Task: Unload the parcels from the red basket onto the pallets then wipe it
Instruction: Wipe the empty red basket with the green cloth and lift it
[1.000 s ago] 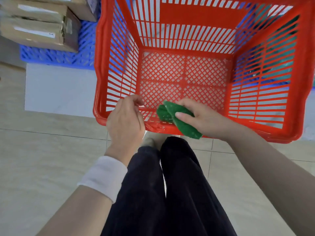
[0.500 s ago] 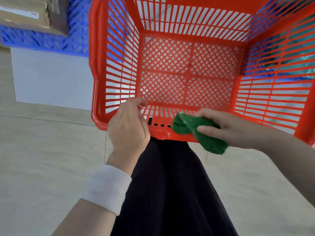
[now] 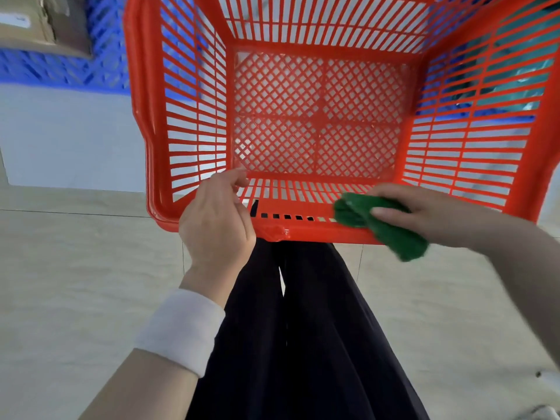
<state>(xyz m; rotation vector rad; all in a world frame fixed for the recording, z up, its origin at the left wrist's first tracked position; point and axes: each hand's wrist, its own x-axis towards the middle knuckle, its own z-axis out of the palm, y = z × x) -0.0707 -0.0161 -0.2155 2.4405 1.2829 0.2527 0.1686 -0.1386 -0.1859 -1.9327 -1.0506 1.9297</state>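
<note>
The red basket (image 3: 145, 116) fills the upper half of the head view, with nothing inside it. My left hand (image 3: 216, 225) grips its near rim left of centre, fingers curled over the edge. A folded green cloth (image 3: 381, 225) lies against the near rim on the right, and my right hand (image 3: 424, 212) holds it there, thumb on top. A cardboard parcel (image 3: 39, 22) lies on a blue pallet (image 3: 75, 68) at the upper left.
My dark trouser legs (image 3: 303, 328) stand right below the basket. Beige floor tiles (image 3: 75, 283) spread to both sides, with a paler slab (image 3: 69, 137) beside the pallet. More blue and green shapes show through the basket's right wall.
My right hand has slid the green cloth to the right along the near rim. The left hand keeps its hold on the rim. The view has shifted closer to the basket.
</note>
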